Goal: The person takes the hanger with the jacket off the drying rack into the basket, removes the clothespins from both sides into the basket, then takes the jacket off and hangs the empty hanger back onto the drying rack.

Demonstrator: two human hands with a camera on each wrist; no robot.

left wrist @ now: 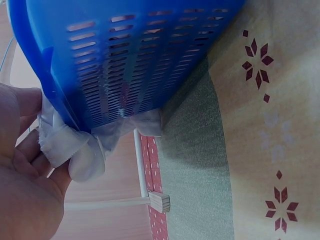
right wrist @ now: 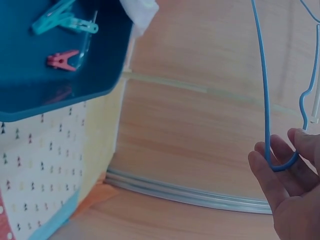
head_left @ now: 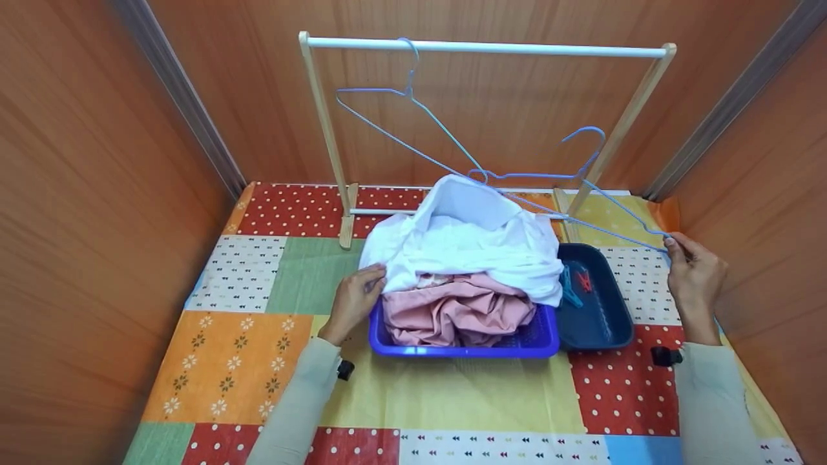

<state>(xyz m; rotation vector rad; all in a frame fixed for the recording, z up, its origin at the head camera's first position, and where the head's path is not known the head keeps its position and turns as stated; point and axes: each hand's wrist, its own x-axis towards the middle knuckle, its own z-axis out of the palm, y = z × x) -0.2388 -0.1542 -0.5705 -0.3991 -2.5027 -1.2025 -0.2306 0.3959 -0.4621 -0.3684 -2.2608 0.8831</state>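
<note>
My right hand (head_left: 696, 274) pinches one corner of a blue wire hanger (head_left: 623, 210), held up in the air at the right with its hook upward. In the right wrist view the fingers curl round the hanger's bent end (right wrist: 285, 167). My left hand (head_left: 354, 300) grips the edge of a white garment (head_left: 465, 239) at the left side of the purple-blue basket (head_left: 465, 352). The left wrist view shows a fold of white cloth (left wrist: 65, 145) between thumb and fingers. Below the white garment a pink cloth (head_left: 459, 310) lies crumpled in the basket.
Another blue hanger (head_left: 375, 89) hangs from the white bar (head_left: 517, 47) of a wooden-legged rack. A dark tray (head_left: 604, 329) right of the basket holds teal clothespins (head_left: 570, 290) and a red clothespin (head_left: 584, 281). Wood-grain walls (head_left: 77, 226) surround the patchwork-covered table (head_left: 452, 394).
</note>
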